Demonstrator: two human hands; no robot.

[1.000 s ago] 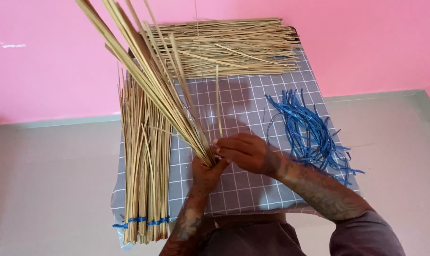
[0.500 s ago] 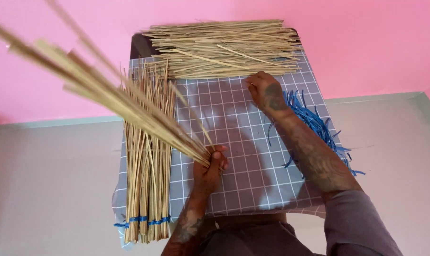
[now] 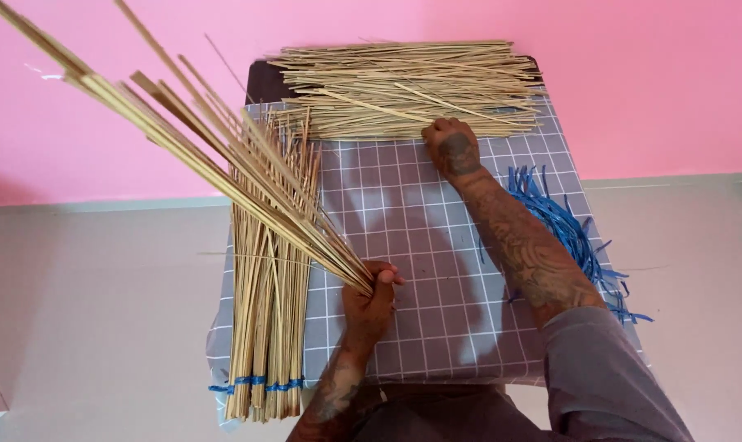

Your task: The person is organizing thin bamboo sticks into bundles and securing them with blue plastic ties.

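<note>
The left hand [image 3: 373,293] was clenched around the lower ends of a fan of thin, pale straw-coloured sticks [image 3: 199,155], which rose from the fist and splayed up and away to the left, past the upper left corner of the view. That fist hovered over or rested on the grey cloth with a white grid pattern [image 3: 404,245]; which of the two could not be told. The right hand [image 3: 451,147] was stretched far forward, well apart from the left, its fingers curled down onto the near edge of a loose heap of the same pale sticks [image 3: 404,86] lying crosswise at the far end of the cloth. Whether it pinched any stick there could not be made out.

Just to the left of the left hand lay tied bundles of pale sticks [image 3: 269,278], running lengthwise and bound near their close ends with blue bands [image 3: 256,382]. To the right of the right forearm lay a tangle of blue plastic strips [image 3: 572,237], partly off the cloth's edge. A pink wall [image 3: 649,82] stood behind.
</note>
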